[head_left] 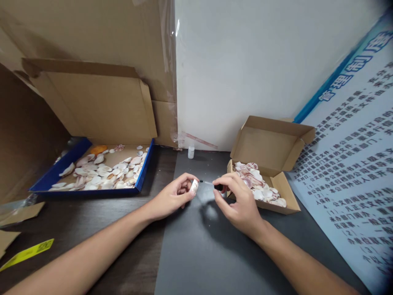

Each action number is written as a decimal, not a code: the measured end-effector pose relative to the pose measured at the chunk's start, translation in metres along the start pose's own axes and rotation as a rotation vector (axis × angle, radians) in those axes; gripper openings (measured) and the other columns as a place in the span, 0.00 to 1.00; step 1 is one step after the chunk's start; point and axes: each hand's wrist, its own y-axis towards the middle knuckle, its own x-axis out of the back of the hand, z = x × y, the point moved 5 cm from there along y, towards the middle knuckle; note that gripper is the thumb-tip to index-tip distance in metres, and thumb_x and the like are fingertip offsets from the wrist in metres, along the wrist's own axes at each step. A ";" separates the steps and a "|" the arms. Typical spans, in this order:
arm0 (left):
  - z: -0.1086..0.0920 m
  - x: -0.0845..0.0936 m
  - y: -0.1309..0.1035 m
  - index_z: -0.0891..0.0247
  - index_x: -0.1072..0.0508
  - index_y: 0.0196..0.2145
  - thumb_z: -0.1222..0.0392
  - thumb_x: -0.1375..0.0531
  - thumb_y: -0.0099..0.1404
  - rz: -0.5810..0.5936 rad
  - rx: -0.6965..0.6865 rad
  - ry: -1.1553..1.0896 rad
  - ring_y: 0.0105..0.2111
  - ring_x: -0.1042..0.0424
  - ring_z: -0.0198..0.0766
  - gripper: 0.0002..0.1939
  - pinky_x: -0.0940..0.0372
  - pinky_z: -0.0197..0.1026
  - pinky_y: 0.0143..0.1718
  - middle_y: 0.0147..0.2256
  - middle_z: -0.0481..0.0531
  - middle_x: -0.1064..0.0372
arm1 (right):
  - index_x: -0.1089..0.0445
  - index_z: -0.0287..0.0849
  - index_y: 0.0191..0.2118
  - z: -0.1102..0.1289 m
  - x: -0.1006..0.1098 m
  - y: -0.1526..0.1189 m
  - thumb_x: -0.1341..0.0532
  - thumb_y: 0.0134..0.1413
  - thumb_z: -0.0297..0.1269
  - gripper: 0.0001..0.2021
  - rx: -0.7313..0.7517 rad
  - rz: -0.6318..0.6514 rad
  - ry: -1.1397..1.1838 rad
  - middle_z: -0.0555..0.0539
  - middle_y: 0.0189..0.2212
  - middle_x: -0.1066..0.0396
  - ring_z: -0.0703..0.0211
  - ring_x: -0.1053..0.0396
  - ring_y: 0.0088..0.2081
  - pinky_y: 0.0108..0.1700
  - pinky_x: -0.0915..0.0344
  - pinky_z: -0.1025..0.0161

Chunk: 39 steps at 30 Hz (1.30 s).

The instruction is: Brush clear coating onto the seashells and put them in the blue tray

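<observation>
From the head camera, your left hand is curled over the grey mat, thumb and fingers pinched on a small pale shell that stands on edge just above the mat. Your right hand sits just to the right of it, fingers closed around the black handle of a thin brush. The brush lies nearly level, and its tip points left and meets the edge of the shell. Both hands are near each other at the middle of the mat, with their shadow under them.

Just behind your right hand stands a small open carton, its lid flipped back, with pink and white shells heaped inside. Well off to the left a blue tray lined with cardboard holds many pale shells spread flat, and a large cardboard flap rises behind it. A little white bottle stands at the far edge of the mat against the wall. A printed poster runs along the right side. A yellow label lies on the dark table at lower left.
</observation>
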 end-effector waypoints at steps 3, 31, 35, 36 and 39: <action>-0.002 -0.001 0.000 0.61 0.36 0.50 0.48 0.40 0.66 0.003 -0.001 0.029 0.26 0.42 0.30 0.20 0.45 0.33 0.25 0.31 0.45 0.41 | 0.32 0.45 0.44 0.001 0.000 0.000 0.40 0.59 0.27 0.09 0.042 0.009 0.041 0.47 0.37 0.34 0.59 0.33 0.34 0.37 0.33 0.59; -0.002 -0.002 0.001 0.60 0.39 0.47 0.53 0.38 0.64 0.001 0.000 -0.099 0.30 0.34 0.34 0.18 0.40 0.34 0.26 0.34 0.48 0.32 | 0.32 0.45 0.44 0.000 -0.004 -0.001 0.39 0.59 0.30 0.07 0.023 0.065 0.031 0.48 0.34 0.33 0.60 0.34 0.32 0.35 0.34 0.60; -0.002 -0.002 0.001 0.60 0.39 0.47 0.53 0.38 0.64 -0.002 -0.003 -0.109 0.30 0.33 0.33 0.18 0.40 0.33 0.26 0.34 0.49 0.31 | 0.32 0.46 0.44 0.000 -0.003 -0.001 0.39 0.59 0.30 0.07 0.020 0.028 0.014 0.48 0.34 0.33 0.59 0.33 0.32 0.35 0.33 0.60; -0.003 -0.002 0.001 0.60 0.39 0.46 0.52 0.38 0.64 -0.001 -0.006 -0.113 0.30 0.32 0.33 0.18 0.40 0.32 0.26 0.34 0.49 0.31 | 0.32 0.46 0.44 0.001 -0.004 -0.001 0.39 0.60 0.31 0.08 0.038 0.044 0.028 0.48 0.34 0.33 0.59 0.33 0.32 0.35 0.33 0.60; -0.003 -0.002 0.001 0.59 0.40 0.45 0.52 0.38 0.64 -0.003 -0.007 -0.112 0.30 0.32 0.34 0.17 0.40 0.33 0.25 0.34 0.49 0.31 | 0.31 0.46 0.44 0.000 -0.005 -0.002 0.40 0.60 0.30 0.07 0.018 0.064 0.008 0.48 0.35 0.33 0.59 0.33 0.32 0.35 0.32 0.59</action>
